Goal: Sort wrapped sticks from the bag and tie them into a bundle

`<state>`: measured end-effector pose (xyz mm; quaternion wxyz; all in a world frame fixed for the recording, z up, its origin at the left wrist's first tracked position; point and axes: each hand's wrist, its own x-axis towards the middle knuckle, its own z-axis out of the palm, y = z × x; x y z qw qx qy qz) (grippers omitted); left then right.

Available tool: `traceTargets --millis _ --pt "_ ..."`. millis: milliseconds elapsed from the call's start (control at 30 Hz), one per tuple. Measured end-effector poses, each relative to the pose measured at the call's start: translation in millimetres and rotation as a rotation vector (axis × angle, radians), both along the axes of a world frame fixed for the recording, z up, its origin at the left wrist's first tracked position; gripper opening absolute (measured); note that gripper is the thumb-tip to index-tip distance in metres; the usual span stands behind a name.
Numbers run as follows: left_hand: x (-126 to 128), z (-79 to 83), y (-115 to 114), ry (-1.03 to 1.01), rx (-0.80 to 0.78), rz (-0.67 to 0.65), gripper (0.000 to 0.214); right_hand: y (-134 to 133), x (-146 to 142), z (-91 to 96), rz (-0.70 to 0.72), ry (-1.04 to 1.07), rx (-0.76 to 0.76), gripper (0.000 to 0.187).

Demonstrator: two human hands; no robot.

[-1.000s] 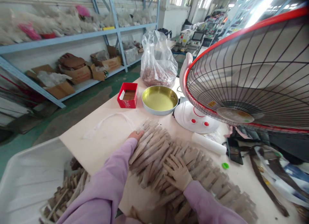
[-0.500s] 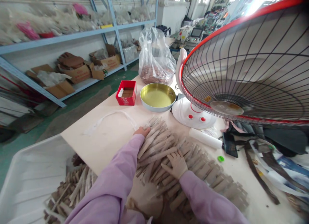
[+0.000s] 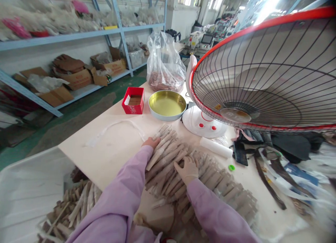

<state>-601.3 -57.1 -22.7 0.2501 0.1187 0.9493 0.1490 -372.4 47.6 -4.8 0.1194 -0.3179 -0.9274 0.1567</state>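
Observation:
A long spread of overlapping tan strips (image 3: 207, 180) lies across the pale table (image 3: 118, 152). My left hand (image 3: 150, 142) rests at the spread's far left edge, fingers mostly tucked under the strips. My right hand (image 3: 187, 169), in a light glove, lies flat on top of the strips with its fingers stretched out. Both arms wear lilac sleeves. Neither hand lifts anything.
A white bin (image 3: 28, 190) with more tan strips stands at lower left. Behind the spread are a red box (image 3: 133, 100), a yellow-lined round tin (image 3: 167, 105), a plastic bag (image 3: 165, 66) and a big red-rimmed fan (image 3: 262, 71). Straps and clutter lie at right; shelving stands at back left.
My right hand has slid forward over the strips toward the far end of the pile. The left hand stays at the pile's edge. The view has shifted slightly.

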Motion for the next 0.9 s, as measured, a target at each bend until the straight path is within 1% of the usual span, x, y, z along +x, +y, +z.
traceTargets --millis 133,233,300,367,467,500,633,700,800,867,900 --pt "10 4.0 3 0.006 0.014 0.002 0.077 15 12 -2.9 0.004 0.031 0.045 0.038" --pt "18 5.4 5 0.018 0.021 0.012 0.076 23 21 -5.4 -0.003 0.027 0.063 0.05" --pt "22 6.1 5 0.023 0.025 0.018 0.075 28 28 -4.9 0.018 0.009 0.073 0.059" --pt "24 7.1 5 0.025 0.029 0.02 0.074 33 36 -2.2 0.11 -0.033 0.087 0.056" --pt "25 9.8 5 0.023 0.035 0.024 0.074 42 43 4.0 0.349 -0.163 0.109 0.043" --pt "25 10.9 5 0.022 0.038 0.024 0.073 45 44 6.3 0.405 -0.196 0.113 0.04" --pt "26 15.0 5 0.018 0.047 0.029 0.073 53 38 15.5 0.568 -0.217 0.184 0.032" --pt "26 16.0 5 0.021 0.047 0.041 0.072 55 34 21.1 0.625 -0.218 0.23 0.029" --pt "27 15.5 5 0.024 0.056 0.052 0.071 51 33 30.3 0.594 -0.213 0.259 0.025" --pt "27 14.0 5 0.025 0.069 0.053 0.071 38 37 34.4 0.607 -0.188 0.281 0.025" --pt "26 13.1 4 0.026 0.075 0.053 0.071 29 39 35.0 0.662 -0.157 0.296 0.026"
